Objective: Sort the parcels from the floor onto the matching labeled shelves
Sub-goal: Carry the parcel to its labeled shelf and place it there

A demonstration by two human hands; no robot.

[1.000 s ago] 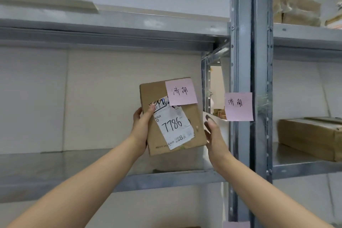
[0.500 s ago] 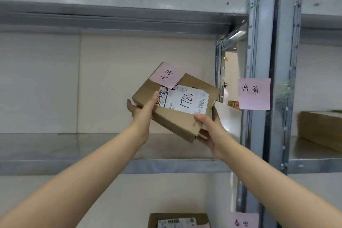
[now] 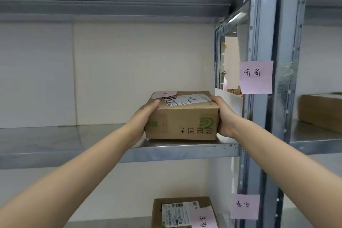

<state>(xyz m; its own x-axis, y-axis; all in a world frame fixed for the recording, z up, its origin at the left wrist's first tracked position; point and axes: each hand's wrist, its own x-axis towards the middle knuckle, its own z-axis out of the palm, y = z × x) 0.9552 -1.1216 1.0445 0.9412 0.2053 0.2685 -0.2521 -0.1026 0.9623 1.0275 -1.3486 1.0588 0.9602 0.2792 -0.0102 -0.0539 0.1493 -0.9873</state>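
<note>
Both hands' grip closed on parcel (image 3: 182, 116) sides, left hand (image 3: 142, 119), right hand (image 3: 223, 116), pink label (image 3: 256, 77) on post just right, 1 box (image 3: 185, 213) below.

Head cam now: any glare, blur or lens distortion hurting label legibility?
Head view: soft, even light, no hard shadows; a mild sheen on the metal shelf. Wide-angle stretch at the edges enlarges the forearms. The pink shelf note reads sharply; the parcel's top label is foreshortened and barely legible.
</note>
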